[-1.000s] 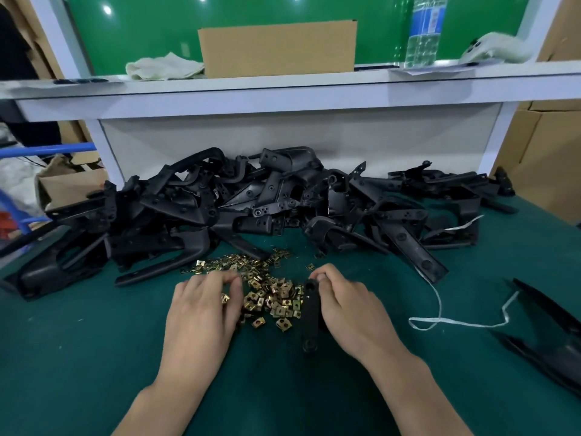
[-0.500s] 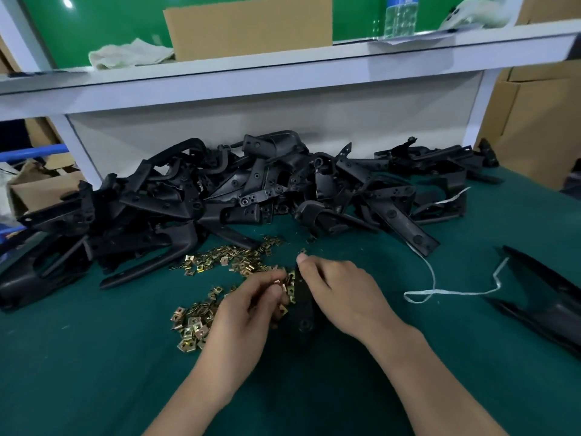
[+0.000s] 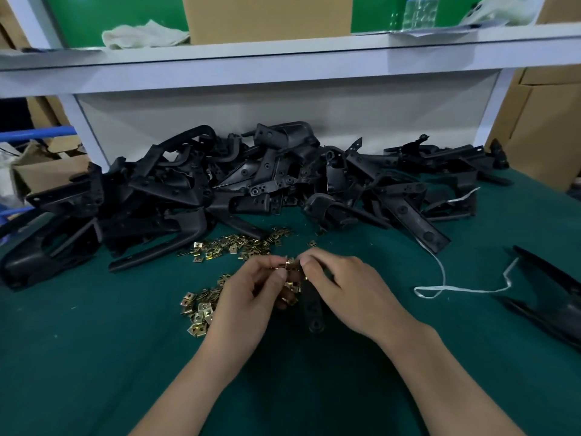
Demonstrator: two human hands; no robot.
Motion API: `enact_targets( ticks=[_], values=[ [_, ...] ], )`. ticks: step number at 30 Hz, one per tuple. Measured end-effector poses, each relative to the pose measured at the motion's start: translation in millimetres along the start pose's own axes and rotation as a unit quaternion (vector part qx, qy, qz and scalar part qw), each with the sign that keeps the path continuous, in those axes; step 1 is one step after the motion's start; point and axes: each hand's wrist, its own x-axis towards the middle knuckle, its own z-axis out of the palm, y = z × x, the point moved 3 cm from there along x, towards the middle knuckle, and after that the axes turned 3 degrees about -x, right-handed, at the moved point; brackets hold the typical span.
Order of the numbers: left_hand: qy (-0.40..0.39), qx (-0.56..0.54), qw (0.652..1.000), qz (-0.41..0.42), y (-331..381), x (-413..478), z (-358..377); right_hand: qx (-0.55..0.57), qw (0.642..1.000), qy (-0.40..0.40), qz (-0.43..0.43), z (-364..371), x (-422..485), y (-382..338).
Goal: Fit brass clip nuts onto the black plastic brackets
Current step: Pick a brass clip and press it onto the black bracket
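Observation:
My right hand (image 3: pixel 341 291) grips a narrow black plastic bracket (image 3: pixel 313 311) by its upper end, its lower end pointing toward me. My left hand (image 3: pixel 251 297) pinches a brass clip nut (image 3: pixel 290 265) against the bracket's top, where both hands' fingertips meet. Several loose brass clip nuts (image 3: pixel 199 309) lie on the green mat left of my left hand, and more clip nuts (image 3: pixel 239 245) are scattered just beyond the hands. A big heap of black brackets (image 3: pixel 251 190) runs along the back of the table.
A white string (image 3: pixel 446 287) lies on the green mat (image 3: pixel 94 357) to the right. A large black part (image 3: pixel 553 297) sits at the right edge. Above the heap runs a white shelf (image 3: pixel 283 61) carrying a cardboard box, a cloth and a bottle.
My left hand has left the nut pile with a nut and come over to the bracket's top. My right hand has lifted the bracket's upper end.

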Motion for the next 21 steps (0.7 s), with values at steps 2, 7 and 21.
enact_targets(
  ticks=[2, 7, 21],
  values=[
    [-0.005, 0.009, 1.000, 0.007, -0.4, 0.3, 0.2, 0.005, 1.000, 0.001, -0.007, -0.2, -0.4, -0.2],
    [-0.005, 0.043, 0.999, 0.021, -0.1, -0.7, 3.6, 0.013, 1.000, -0.020, -0.012, 2.1, 0.8, -0.5],
    [0.005, 0.074, 0.995, 0.067, 4.0, -6.3, 7.5, 0.218, 0.974, -0.044, 0.032, 1.1, 2.8, -5.7]
  ],
)
